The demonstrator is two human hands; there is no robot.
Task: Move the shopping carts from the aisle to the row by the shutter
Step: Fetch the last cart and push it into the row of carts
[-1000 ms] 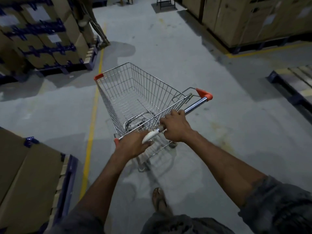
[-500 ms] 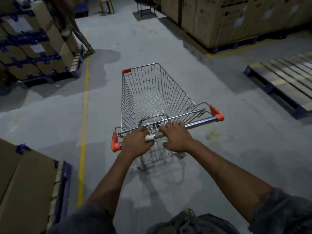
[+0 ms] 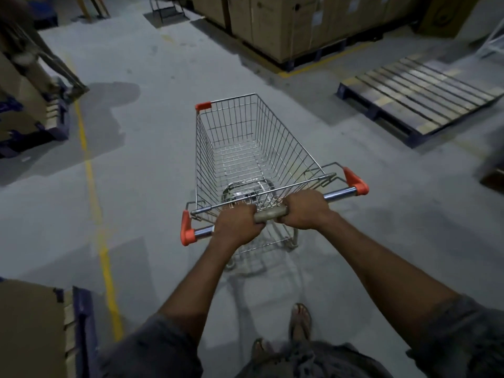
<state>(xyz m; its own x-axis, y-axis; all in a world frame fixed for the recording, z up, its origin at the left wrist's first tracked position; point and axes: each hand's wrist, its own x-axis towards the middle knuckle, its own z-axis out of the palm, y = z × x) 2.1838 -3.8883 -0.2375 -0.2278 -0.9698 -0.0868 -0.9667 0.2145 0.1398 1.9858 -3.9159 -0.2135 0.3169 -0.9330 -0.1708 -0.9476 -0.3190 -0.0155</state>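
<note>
Shopping cart (image 3: 245, 148) sits mid-frame on the grey concrete floor (image 3: 152, 148), basket empty, w/ you right behind it. Both hands are clamped on the handle bar (image 3: 270, 214): left hand (image 3: 238, 223) wrapped round it left of centre, right hand (image 3: 306, 210) near it on the right, a short stretch of bar showing btwn them.

Step in hand, by my read: the transit leg, pushing the cart twd the row. Shutter & row aren't in view, so can't tell how far is left. Next move prob. calls for an even push w/ both arms, steering btwn the yellow line (image 3: 92, 181) at left and the bare pallet (image 3: 417, 96) at upper right.

Cart's long axis runs from lower centre up twd top centre of the frame, leaning a touch left. Nose points away from you, handle end nearest you.
</note>
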